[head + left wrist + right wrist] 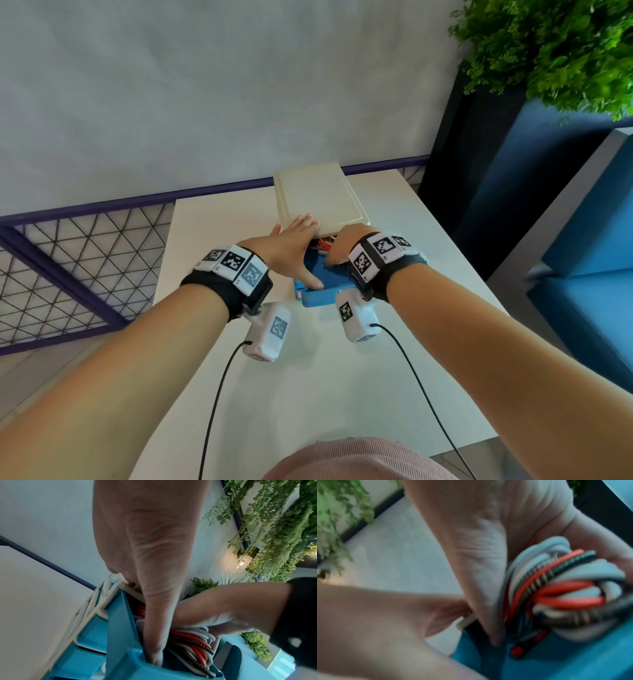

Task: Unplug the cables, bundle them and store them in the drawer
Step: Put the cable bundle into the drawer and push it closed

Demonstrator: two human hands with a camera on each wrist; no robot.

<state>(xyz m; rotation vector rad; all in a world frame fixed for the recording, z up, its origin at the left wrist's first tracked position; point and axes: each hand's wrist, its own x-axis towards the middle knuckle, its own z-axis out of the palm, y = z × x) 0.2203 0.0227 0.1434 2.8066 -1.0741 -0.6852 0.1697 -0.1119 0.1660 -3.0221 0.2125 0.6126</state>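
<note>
A cream drawer unit [320,192] stands on the white table [308,394], its blue drawer [320,296] pulled out toward me. My left hand [291,246] lies flat on the unit's top with straight fingers, and its thumb [154,628] reaches down inside the drawer's front wall [120,635]. My right hand [337,248] is inside the drawer and grips a coiled cable bundle [556,592] of red, grey and black braided cords. The bundle [192,641] sits low in the blue drawer [573,655]. Only a bit of orange cable [323,244] shows in the head view.
A purple-framed wire mesh rail [85,257] runs along the table's left and far sides. A leafy plant [555,51] hangs at the upper right above blue seating [582,274]. Black leads [219,394] trail from the wrist cameras across the table's near part.
</note>
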